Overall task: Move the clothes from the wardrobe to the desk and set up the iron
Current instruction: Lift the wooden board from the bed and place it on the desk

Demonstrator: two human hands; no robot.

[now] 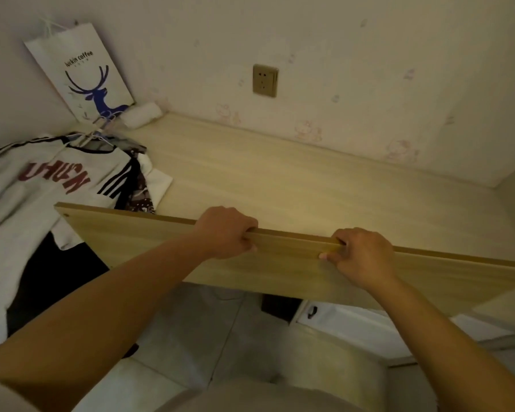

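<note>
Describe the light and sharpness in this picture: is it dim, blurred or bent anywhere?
Head view: dim, warm yellowish light with no glare; the wooden board and both hands, left and right, are fairly sharp; the white jersey at the left edge is softer; the wide lens curves the desk edge and the wall lines; the floor below lies in shadow.

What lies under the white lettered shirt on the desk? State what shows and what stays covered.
Under the white lettered shirt, a dark patterned garment, white cloth and a black garment show at its edges. Hanger hooks stick out above. How many clothes lie beneath is hidden.
</note>
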